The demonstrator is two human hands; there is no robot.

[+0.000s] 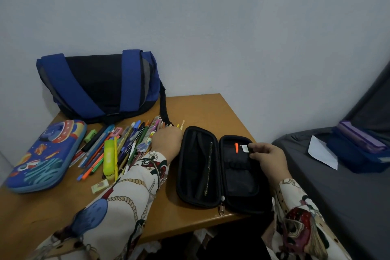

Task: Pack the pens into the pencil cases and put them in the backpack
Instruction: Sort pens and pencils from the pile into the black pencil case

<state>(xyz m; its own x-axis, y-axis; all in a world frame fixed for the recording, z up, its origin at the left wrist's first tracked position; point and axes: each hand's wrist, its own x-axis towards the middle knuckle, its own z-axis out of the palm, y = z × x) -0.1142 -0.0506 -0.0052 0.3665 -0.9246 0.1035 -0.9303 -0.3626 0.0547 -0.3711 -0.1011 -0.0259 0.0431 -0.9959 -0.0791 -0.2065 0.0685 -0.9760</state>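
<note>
A black pencil case (198, 167) lies open flat on the wooden table (206, 110), with an orange pen tip (236, 147) showing in its right half. My right hand (269, 159) pinches a small dark item at that half's upper edge; I cannot tell what it is. Left of the case lies a pile of several pens and pencils (118, 148). My left hand (166, 143) sits on the pile's right edge with fingers curled down over pens, whose ends stick out beyond it. A blue space-print pencil case (42, 154) lies shut at the far left. The blue and black backpack (99, 84) stands behind the pile.
A green highlighter (108, 158) and a small eraser (100, 186) lie in front of the pile. The backpack's black strap (163, 107) trails onto the table. To the right is a grey bed (337, 196) with a blue box (358, 152) and a white paper (322, 152).
</note>
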